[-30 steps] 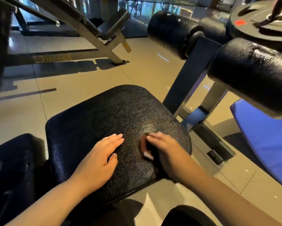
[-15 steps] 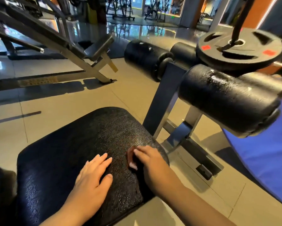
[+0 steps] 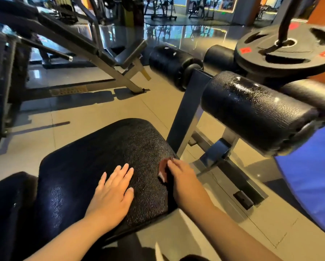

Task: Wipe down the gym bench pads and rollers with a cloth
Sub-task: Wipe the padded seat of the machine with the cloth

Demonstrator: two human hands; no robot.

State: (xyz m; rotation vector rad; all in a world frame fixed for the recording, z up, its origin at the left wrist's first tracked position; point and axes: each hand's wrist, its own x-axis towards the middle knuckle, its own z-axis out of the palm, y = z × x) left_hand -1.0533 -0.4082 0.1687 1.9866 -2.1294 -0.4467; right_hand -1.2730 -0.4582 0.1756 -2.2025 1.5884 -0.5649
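Head view: the left hand lies flat on the black bench pad, palm down, fingers straight and slightly spread, holding nothing; the right hand sits at the pad's right edge, fingers and thumb curled round a small dark reddish cloth, which is pressed against the pad surface just beside the edge; most of the cloth is hidden under the hand, so its shape cannot be told; the two hands are near each other but apart; the pad's textured cover shines under the light; past the pad's right edge a steel upright rises to a near roller, black and glossy, lying across the right of the frame; a far roller sits behind it on the other side of the upright; a black weight plate with red labels lies above the near roller; a blue mat fills the right edge; the tiled floor carries an inclined bench frame at the left
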